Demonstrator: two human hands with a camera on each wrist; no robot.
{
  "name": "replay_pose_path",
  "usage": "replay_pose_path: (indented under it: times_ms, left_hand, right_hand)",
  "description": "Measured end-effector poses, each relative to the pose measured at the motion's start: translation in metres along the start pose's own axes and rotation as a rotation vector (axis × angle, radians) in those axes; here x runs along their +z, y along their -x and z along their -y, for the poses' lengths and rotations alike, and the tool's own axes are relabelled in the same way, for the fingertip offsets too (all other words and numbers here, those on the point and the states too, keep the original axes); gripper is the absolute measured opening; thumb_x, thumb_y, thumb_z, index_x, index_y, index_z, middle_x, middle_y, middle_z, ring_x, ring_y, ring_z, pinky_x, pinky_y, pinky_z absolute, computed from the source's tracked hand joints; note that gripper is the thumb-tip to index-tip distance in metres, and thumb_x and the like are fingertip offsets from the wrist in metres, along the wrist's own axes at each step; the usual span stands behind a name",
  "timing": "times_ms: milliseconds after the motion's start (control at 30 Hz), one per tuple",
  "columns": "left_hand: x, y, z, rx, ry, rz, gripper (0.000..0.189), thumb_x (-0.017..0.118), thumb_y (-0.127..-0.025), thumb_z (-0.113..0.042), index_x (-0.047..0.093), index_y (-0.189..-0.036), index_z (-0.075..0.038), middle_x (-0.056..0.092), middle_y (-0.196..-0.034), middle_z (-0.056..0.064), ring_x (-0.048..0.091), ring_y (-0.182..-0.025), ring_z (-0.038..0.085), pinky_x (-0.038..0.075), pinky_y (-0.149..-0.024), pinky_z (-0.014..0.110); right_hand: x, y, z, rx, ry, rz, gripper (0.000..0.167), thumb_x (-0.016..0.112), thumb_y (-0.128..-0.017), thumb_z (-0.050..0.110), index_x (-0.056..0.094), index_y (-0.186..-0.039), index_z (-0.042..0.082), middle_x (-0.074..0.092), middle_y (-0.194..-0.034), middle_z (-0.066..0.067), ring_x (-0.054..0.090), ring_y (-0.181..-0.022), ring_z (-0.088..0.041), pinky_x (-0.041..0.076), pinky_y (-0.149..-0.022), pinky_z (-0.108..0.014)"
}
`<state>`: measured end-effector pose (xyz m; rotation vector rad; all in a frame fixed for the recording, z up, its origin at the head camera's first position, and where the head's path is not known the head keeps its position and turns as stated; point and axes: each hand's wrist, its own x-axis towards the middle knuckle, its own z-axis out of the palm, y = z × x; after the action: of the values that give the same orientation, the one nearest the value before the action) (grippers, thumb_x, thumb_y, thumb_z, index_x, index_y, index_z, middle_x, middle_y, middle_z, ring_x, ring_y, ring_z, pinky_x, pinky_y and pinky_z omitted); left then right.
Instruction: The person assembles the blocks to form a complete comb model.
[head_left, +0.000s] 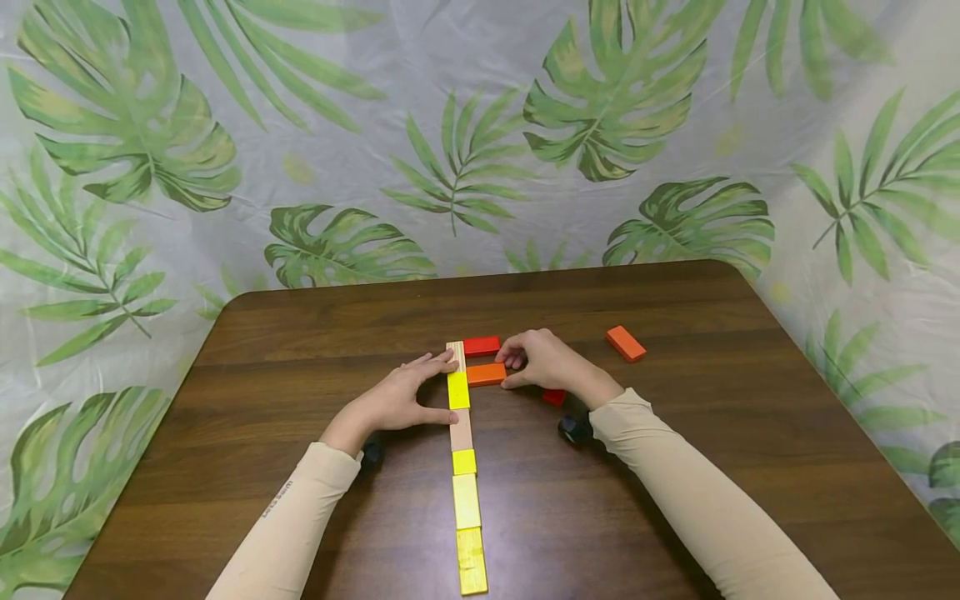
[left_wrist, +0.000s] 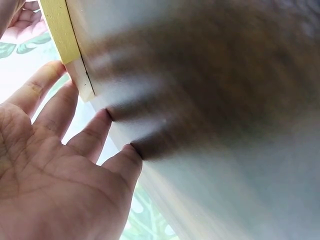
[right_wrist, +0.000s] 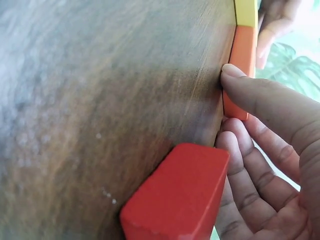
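My right hand (head_left: pixel 547 358) pinches the free right end of an orange block (head_left: pixel 483 375), its thumb on the near side in the right wrist view. The block's left end meets a yellow block (head_left: pixel 458 390) in a line of flat blocks running toward me. My left hand (head_left: pixel 401 396) lies along that line's left side with fingers extended. Its fingertips reach the pale striped block (head_left: pixel 454 354) at the far end, and its thumb touches a pale wooden block (head_left: pixel 461 432). Beyond the orange block, a red block (head_left: pixel 482 345) juts right from the line.
A second red block (right_wrist: pixel 175 192) lies under my right wrist, partly hidden in the head view. Farther right is a loose orange block (head_left: pixel 626 343). The line continues nearer with a short yellow block (head_left: pixel 464 462), a pale yellow one (head_left: pixel 467 500) and a yellow one (head_left: pixel 472 562).
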<state>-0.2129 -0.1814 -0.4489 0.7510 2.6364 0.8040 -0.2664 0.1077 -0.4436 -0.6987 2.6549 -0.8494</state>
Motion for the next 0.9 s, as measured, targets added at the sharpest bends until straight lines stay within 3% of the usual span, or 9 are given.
replay_pose_path:
  times_ms: [167,467,900]
  left_hand:
    - [0.002,0.000,0.003,0.026,-0.001,-0.014,0.085,0.083,-0.091,-0.052,0.051,-0.160,-0.013,0.035,-0.176,0.009,0.024,-0.165,0.044,0.021,-0.130,0.072]
    - [0.000,0.000,0.000,0.000,-0.001,-0.005,0.083,0.085,-0.092,-0.047,0.052,-0.160,-0.014,0.034,-0.176,0.007,0.023,-0.166,0.041,0.020,-0.131,0.070]
    - [0.000,-0.001,-0.001,-0.001,-0.008,-0.005,0.083,0.085,-0.091,-0.046,0.051,-0.160,-0.014,0.034,-0.177,0.007,0.024,-0.166,0.041,0.020,-0.131,0.070]
  right_hand:
    - [0.000,0.000,0.001,0.003,0.012,0.003,0.033,0.094,-0.085,0.020,0.079,-0.112,0.009,0.076,-0.101,-0.003,0.066,-0.090,-0.016,0.061,-0.090,-0.031]
    - [-0.006,0.002,0.000,0.003,0.022,0.032,0.036,0.094,-0.085,0.022,0.080,-0.115,0.007,0.078,-0.102,-0.003,0.067,-0.089,-0.013,0.062,-0.089,-0.029]
    - [-0.034,0.006,-0.027,-0.008,-0.028,0.093,0.037,0.092,-0.087,0.032,0.082,-0.114,0.010,0.079,-0.101,-0.001,0.069,-0.091,-0.011,0.060,-0.091,-0.030]
